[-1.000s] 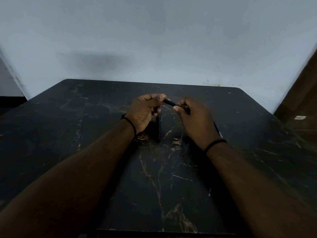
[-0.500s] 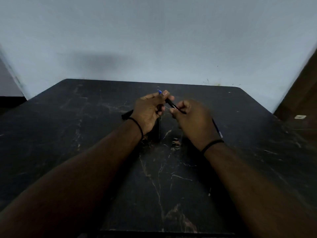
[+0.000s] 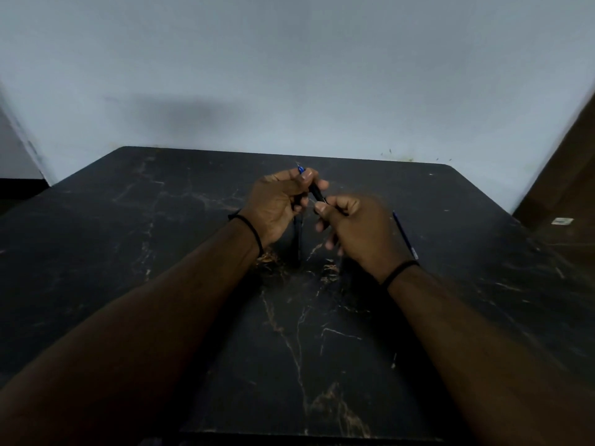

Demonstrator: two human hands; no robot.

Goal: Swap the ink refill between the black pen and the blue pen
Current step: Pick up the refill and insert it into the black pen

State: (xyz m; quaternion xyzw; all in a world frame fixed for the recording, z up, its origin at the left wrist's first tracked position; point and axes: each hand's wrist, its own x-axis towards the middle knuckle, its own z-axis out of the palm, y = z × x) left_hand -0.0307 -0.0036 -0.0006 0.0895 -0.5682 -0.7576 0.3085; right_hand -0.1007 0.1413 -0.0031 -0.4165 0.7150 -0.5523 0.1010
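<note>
Head view: both my hands work a pen above the black marble-look table [image 3: 161, 252], w/ a pale wall behind. My left hand [image 3: 277, 204] is clenched round the upper part of the black pen [image 3: 317, 193], thumb on top; a blue tip [image 3: 301, 169] pokes out past the fingers at the far end. My right hand [image 3: 357, 226] pinches the pen's near end betw. thumb and forefinger, other fingers curled loose.

Step in hand, as I judge it: twisting or pulling the barrel apart (or seating a refill, hard to say which). To do it well I'd keep the left grip firm and steady, turn only w/ the right, and pull straight along the pen's axis so nothing bends or springs off.

The pen looks slim, dark, glossy, angled up and away from me. A thin blue refill [image 3: 405, 235] lies on the table just beside my right wrist, apart from it. A second dark pen-like piece [image 3: 298, 239] lies on the table below my left hand; detail too dim to tell.
</note>
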